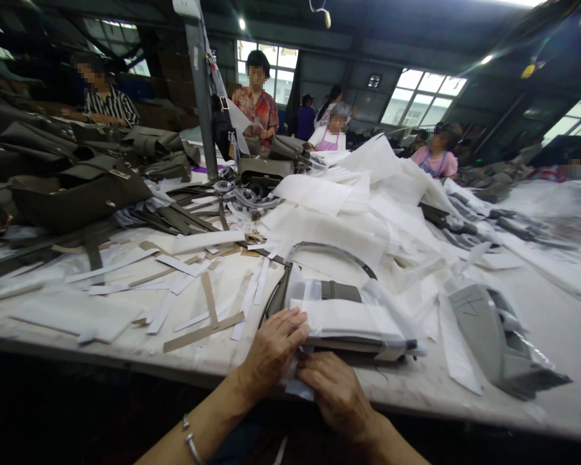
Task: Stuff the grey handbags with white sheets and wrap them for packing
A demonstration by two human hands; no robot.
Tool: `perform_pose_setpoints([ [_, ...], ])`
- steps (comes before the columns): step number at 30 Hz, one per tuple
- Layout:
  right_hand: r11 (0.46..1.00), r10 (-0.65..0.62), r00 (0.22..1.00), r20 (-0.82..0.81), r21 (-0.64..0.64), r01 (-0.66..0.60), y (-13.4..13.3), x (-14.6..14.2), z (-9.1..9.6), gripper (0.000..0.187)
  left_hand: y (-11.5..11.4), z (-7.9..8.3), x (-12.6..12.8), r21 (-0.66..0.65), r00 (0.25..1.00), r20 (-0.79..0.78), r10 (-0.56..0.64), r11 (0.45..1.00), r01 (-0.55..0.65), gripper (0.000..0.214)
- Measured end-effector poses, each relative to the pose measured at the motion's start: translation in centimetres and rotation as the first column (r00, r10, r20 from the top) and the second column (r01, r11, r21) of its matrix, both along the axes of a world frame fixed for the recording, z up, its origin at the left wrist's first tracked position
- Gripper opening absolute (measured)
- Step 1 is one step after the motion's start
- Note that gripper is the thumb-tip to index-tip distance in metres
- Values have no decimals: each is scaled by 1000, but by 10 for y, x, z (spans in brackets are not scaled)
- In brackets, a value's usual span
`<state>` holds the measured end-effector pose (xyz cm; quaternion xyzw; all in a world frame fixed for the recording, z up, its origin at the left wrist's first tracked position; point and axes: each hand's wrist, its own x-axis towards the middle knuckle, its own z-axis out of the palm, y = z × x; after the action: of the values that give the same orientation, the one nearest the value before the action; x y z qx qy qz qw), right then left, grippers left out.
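Note:
A dark olive handbag (341, 291) lies on the table near its front edge, its curved handle (336, 248) pointing away from me. White wrapping sheet (346, 318) covers much of its upper side. My left hand (277, 342) grips the bag's near left corner, fingers together on top of the wrapping. Close beside it, my right hand (336, 391) has its fingers curled around a loose end of thin white wrapping (299, 386) at the bag's near side. The fingertips of the right hand are partly hidden.
White sheets (339, 194) are heaped behind the bag. Paper and brown strips (208, 300) litter the left side, with olive bags (72, 187) piled beyond. Another plastic-wrapped bag (494, 339) lies at right. Several people work across the table (198, 361); a grey post (201, 90) stands behind.

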<state>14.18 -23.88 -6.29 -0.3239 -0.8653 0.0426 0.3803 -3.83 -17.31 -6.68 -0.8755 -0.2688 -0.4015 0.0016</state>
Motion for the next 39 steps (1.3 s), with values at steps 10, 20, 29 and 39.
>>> perform_pose_setpoints([
  [10, 986, 46, 999, -13, -161, -47, -24, 5, 11, 29, 0, -2, 3, 19, 997, -41, 64, 998, -64, 31],
  [20, 998, 57, 995, 87, 10, -59, 2, 1, 54, 23, -7, 6, 25, -67, 962, -35, 270, 960, -272, 16],
  [29, 993, 118, 988, 102, -6, -118, -1, 9, 47, 23, -3, 5, 38, -16, 937, -36, 347, 937, -348, 12],
  [39, 980, -188, 979, 79, -48, 192, 49, 12, 58, 18, -17, 14, 6, -140, 994, -7, 112, 984, -112, 36],
])
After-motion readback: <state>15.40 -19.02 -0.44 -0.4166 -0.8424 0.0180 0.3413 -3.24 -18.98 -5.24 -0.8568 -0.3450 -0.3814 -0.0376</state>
